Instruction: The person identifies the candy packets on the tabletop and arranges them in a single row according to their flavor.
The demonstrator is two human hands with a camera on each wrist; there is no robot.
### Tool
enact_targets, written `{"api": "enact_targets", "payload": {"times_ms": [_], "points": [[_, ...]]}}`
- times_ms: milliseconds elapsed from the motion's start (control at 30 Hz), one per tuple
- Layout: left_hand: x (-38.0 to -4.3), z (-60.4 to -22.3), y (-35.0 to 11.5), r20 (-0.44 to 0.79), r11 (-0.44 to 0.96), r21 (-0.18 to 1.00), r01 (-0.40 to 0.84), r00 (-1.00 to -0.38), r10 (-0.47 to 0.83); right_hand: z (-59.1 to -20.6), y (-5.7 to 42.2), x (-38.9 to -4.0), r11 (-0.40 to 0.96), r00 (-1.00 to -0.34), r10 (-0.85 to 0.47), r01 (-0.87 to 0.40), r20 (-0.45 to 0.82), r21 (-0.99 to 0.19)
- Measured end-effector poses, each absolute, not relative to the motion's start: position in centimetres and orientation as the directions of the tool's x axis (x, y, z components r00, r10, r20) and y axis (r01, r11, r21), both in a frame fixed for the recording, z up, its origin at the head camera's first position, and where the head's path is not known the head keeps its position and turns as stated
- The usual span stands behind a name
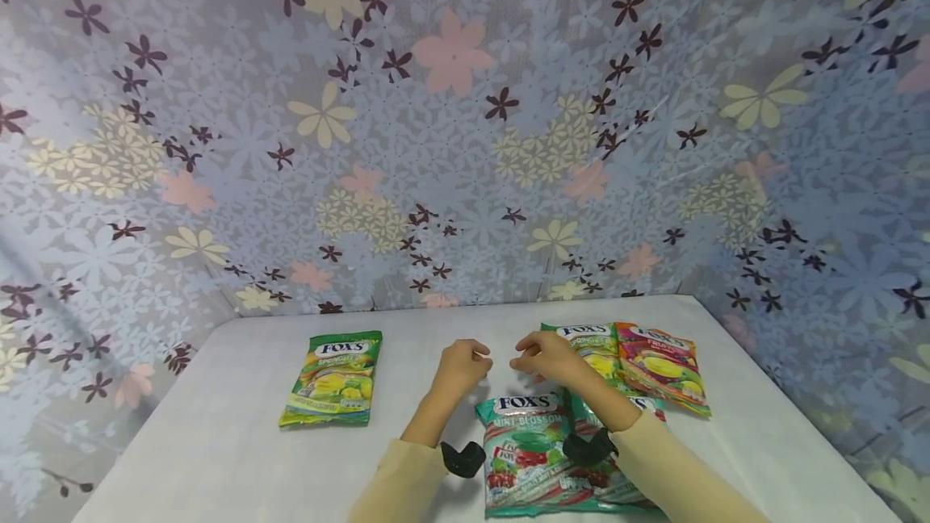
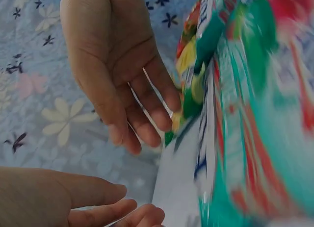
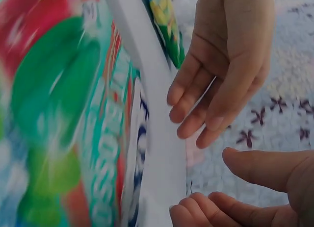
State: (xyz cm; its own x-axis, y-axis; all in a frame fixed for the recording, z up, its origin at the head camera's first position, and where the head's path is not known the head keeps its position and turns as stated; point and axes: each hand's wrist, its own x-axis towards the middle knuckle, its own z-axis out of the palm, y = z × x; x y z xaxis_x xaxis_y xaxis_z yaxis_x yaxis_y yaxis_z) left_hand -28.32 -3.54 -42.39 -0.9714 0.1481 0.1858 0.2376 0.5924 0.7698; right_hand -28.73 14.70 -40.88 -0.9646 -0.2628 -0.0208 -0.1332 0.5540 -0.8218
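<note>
My left hand and right hand are raised above the table, facing each other across a small gap. Neither holds anything; their fingers are loosely bent. Below them lies a teal candy bag lettered FOX'S Mint Blossom, with a second mint candy bag beside it, partly hidden by the right forearm. Behind the right hand are a green-and-yellow candy bag and a red-orange fruit candy bag. In the left wrist view the right hand shows relaxed fingers; the right wrist view shows the left hand likewise.
Another green-and-yellow candy bag lies apart on the left of the white table. Flowered cloth hangs behind the table and along its sides. Dark wrist mounts sit at both wrists, above the mint bags.
</note>
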Motion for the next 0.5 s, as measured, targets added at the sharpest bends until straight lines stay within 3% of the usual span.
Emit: {"api": "enact_targets", "payload": {"times_ms": [500], "points": [[-29.0,-43.1,3.5,0.108,0.58,0.783,0.225,-0.967,0.229,-41.7,20.4,-28.5,0.496,-0.988,-0.148,-0.037,-0.042,-0.868]]}}
